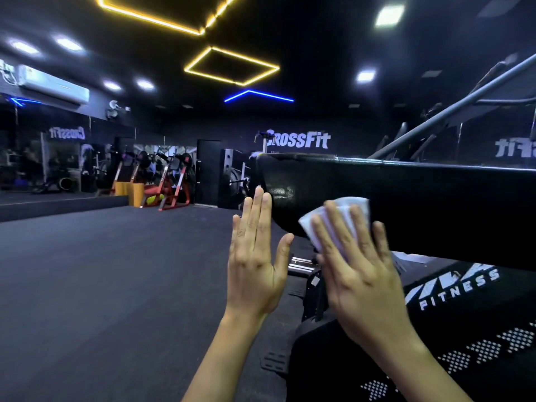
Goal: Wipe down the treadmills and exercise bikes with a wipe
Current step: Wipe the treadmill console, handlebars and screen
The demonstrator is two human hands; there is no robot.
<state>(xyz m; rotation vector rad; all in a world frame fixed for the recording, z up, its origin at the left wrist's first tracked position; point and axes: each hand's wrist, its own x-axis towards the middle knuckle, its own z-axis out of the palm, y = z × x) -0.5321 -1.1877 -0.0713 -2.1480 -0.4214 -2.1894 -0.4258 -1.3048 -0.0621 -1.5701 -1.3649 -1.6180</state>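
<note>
The right hand presses the wipe flat against the treadmill's black side, fingers straight. The left hand is open beside it. Held only by pressure, the wipe could slip and drop.

Left hand and right hand bare; both forearms bare too. View cuts off at mid-forearm, bottom edge.
</note>
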